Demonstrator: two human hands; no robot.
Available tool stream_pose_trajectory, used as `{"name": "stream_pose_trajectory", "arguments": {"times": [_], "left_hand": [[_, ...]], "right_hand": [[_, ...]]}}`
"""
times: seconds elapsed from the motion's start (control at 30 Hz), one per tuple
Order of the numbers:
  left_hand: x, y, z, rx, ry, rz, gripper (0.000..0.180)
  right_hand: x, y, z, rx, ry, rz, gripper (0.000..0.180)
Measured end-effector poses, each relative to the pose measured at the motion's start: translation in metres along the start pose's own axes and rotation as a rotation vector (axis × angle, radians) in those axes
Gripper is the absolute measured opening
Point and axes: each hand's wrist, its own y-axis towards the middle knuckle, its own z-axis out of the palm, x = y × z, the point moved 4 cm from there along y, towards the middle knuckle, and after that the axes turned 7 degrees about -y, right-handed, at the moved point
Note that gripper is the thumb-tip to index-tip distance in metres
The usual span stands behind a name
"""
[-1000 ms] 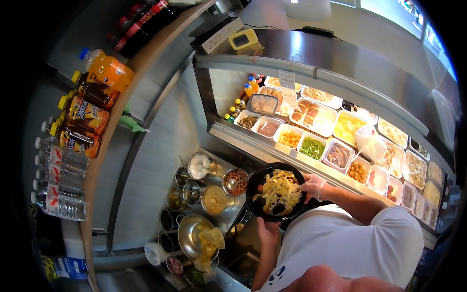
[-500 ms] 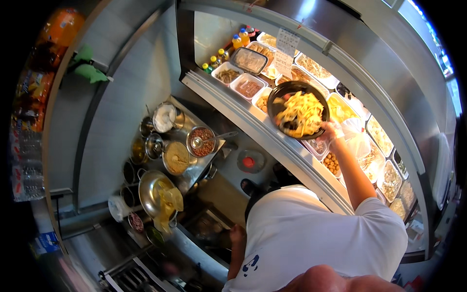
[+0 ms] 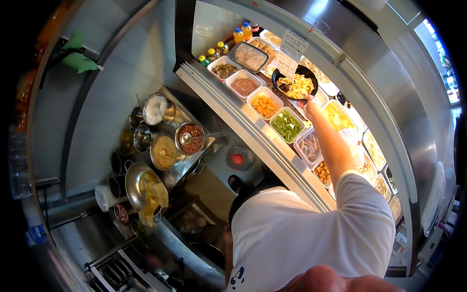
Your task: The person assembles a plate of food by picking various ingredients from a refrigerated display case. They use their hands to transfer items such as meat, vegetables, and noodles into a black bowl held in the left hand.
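Observation:
My right hand [image 3: 310, 106] reaches into the lit display case, its fingers closed on the near rim of a black bowl [image 3: 307, 72]. Yellow strips with dark pieces [image 3: 297, 87], perhaps noodles or tofu skin, fill the bowl. It is low among the food trays, behind a tray of orange-yellow balls [image 3: 265, 103] and a tray of green vegetables [image 3: 287, 125]. A hanging paper slip [image 3: 292, 48] covers part of its far side. My left hand [image 3: 227, 237] hangs low beside my white shirt; its fingers are mostly hidden.
Several food trays, a lidded black container [image 3: 248, 57] and small bottles [image 3: 238, 35] crowd the case. Its metal front ledge [image 3: 243, 129] runs below my arm. At left stand a pot of peanuts with a ladle [image 3: 189, 138], a tan powder bowl [image 3: 164, 152] and a large steel pan [image 3: 135, 187].
My right hand has carried the black bowl farther into the case and lower among the trays, uncovering the orange-yellow balls and green vegetables. My left hand is now more hidden by my shirt.

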Motion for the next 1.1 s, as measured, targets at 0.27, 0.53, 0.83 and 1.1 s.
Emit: {"name": "stream_pose_trajectory", "arguments": {"times": [0.27, 0.53, 0.83, 1.1], "left_hand": [[0.007, -0.018, -0.008, -0.045, -0.673, -0.194, 0.031], [0.010, -0.038, -0.003, -0.023, 0.307, -0.053, 0.028], [-0.078, 0.060, -0.015, -0.077, 0.126, 0.134, 0.026], [-0.330, 0.064, 0.055, 0.449, -0.288, 0.543, 0.040]], "right_hand": [[-0.025, 0.037, 0.026, -0.020, -0.066, 0.094, 0.023], [-0.029, 0.017, 0.012, -0.087, -0.310, 0.195, 0.038], [-0.008, -0.113, 0.002, -0.091, -0.310, -0.202, 0.044], [-0.059, -0.303, 0.201, 0.248, -0.183, -0.119, 0.034]]}}
